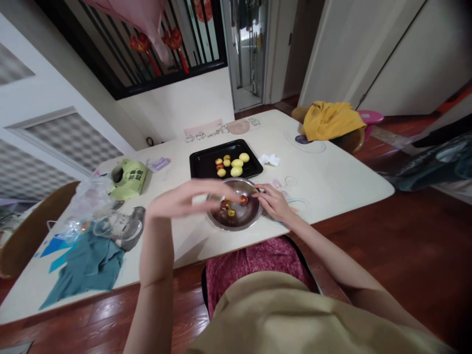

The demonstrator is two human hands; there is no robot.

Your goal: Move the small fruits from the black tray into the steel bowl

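A round metal bowl (241,221) stands near the front edge of the table, with several small shiny items in it, among them a red-and-gold one (244,199) and a golden one (231,213). My left hand (188,196), smeared a little by motion, hovers over the bowl's left side. Its fingers stretch to the right, apart from the thumb, and nothing shows in them. On the right, my right hand (273,202) holds the bowl's rim, fingertips reaching over the edge. Just behind the bowl lies a black tray (202,164) with yellow egg-shaped items (236,162) and smaller gold and red ones (219,161).
Crumpled white paper (269,160) lies right of the tray. To the left are a green bag (131,178), clear plastic packaging (118,223) and a teal cloth (90,263). A yellow cloth (332,120) hangs over a chair at the far right corner.
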